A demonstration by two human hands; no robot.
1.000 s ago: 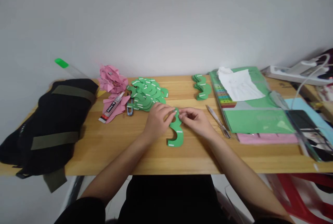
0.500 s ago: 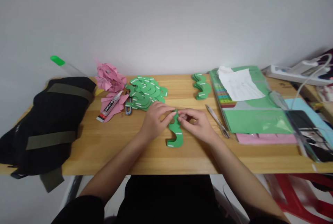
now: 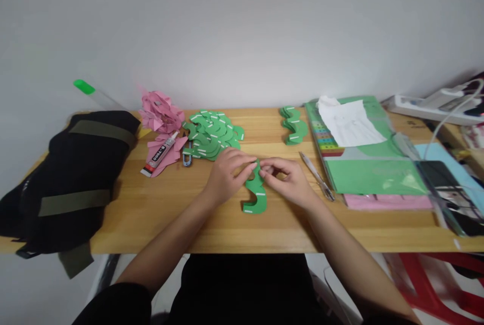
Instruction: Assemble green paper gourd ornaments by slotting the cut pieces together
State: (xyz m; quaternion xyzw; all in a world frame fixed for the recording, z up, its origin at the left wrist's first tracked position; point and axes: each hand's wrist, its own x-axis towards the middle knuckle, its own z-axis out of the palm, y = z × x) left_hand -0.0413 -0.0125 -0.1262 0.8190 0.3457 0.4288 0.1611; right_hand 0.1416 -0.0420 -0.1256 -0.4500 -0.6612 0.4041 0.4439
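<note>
A green wavy paper cut-out (image 3: 256, 195) with short white marks lies on the wooden table (image 3: 159, 214), its lower end curling toward me. My left hand (image 3: 227, 176) pinches its upper end from the left, fingers pressed together. My right hand (image 3: 287, 179) pinches the same end from the right, fingertips almost meeting the left ones. Behind my left hand lies a pile of similar green cut-outs (image 3: 212, 134).
A black bag (image 3: 71, 179) covers the table's left end. Crumpled pink paper (image 3: 161, 113), a glue tube (image 3: 159, 154) and a small blue clip (image 3: 186, 157) sit beside the pile. A second green stack (image 3: 293, 126), tweezers (image 3: 316, 176) and coloured paper packs (image 3: 363, 164) lie to the right.
Both hands stay at the cut-out's upper end; the fingers have shifted slightly. The view has drifted a little, nothing else moved.
</note>
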